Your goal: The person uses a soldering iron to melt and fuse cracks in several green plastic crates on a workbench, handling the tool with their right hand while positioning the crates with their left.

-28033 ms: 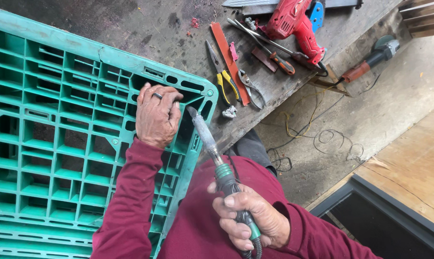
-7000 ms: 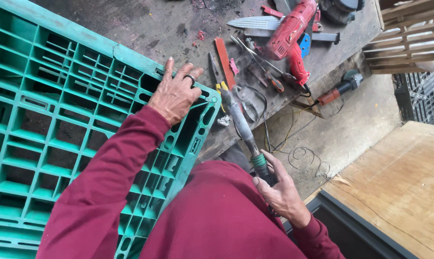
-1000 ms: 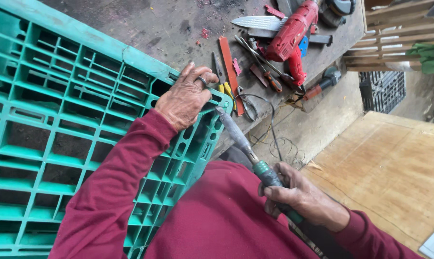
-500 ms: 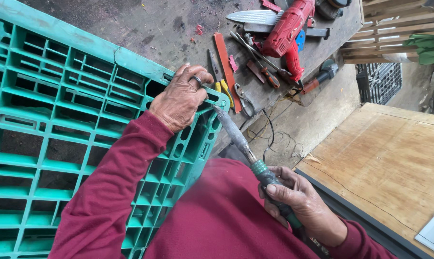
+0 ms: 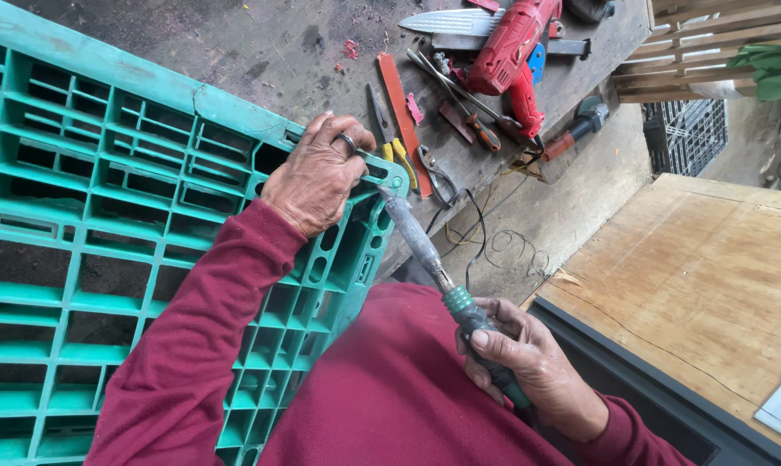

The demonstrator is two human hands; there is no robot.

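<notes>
Left hand (image 5: 308,177) grips the green crate (image 5: 106,216) corner on the tabletop (image 5: 261,43). Right hand (image 5: 515,362) clenches the soldering iron (image 5: 425,250), tip at that corner; the repair appears unfinished.

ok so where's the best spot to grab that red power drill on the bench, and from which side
Probably the red power drill by its pistol handle, the narrow part that slants down toward the bench edge nearest the person. Come from that open edge side: blades and bars lie against the bulky body above, and a screwdriver lies close on the handle's left.
</notes>
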